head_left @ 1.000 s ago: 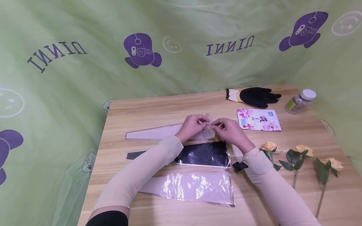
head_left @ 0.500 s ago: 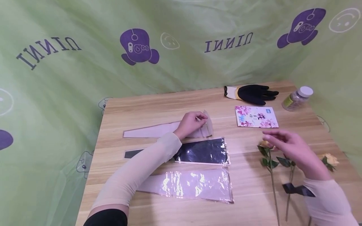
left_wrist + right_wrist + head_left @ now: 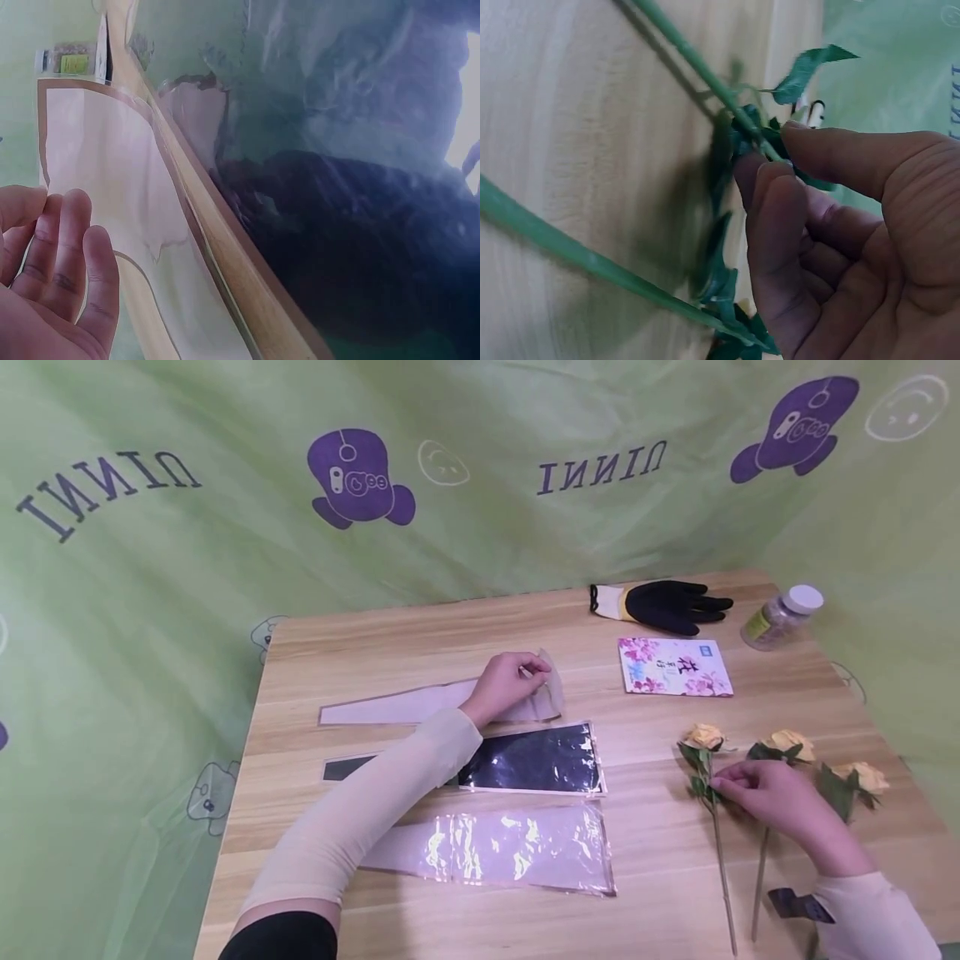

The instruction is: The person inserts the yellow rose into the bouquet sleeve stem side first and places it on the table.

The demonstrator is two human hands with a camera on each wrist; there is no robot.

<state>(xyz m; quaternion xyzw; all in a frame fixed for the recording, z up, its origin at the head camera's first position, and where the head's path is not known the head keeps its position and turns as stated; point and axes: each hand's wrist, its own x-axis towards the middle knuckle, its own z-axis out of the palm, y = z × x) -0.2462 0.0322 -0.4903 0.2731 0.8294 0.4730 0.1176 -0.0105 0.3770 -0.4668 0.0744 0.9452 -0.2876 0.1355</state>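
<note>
My left hand (image 3: 512,685) pinches the wide, opened-out end of the farthest cone-shaped flower sleeve (image 3: 405,705), which has a pale panel and a clear edge. In the left wrist view, the thumb and fingertips meet at the side edge of the sleeve (image 3: 97,150). Over to the right, my right hand (image 3: 783,802) pinches the leftmost artificial yellow rose (image 3: 705,737) by its stem, just below the bloom. The right wrist view has this green stem (image 3: 694,60) running between thumb and fingers, leaves around them. Two more roses (image 3: 789,745) lie beside it, partly behind the right hand.
A black-panelled sleeve (image 3: 536,762) and another pale, shiny sleeve (image 3: 517,852) lie nearer on the wooden table (image 3: 652,893). Toward the back right are a black-palmed glove (image 3: 667,607), a flower-printed booklet (image 3: 675,668) and a white-lidded jar (image 3: 783,617). A green curtain hangs behind.
My right hand has left the sleeve's end, moved right and toward me, and now grips the leftmost rose's stem. My left hand stays at the sleeve.
</note>
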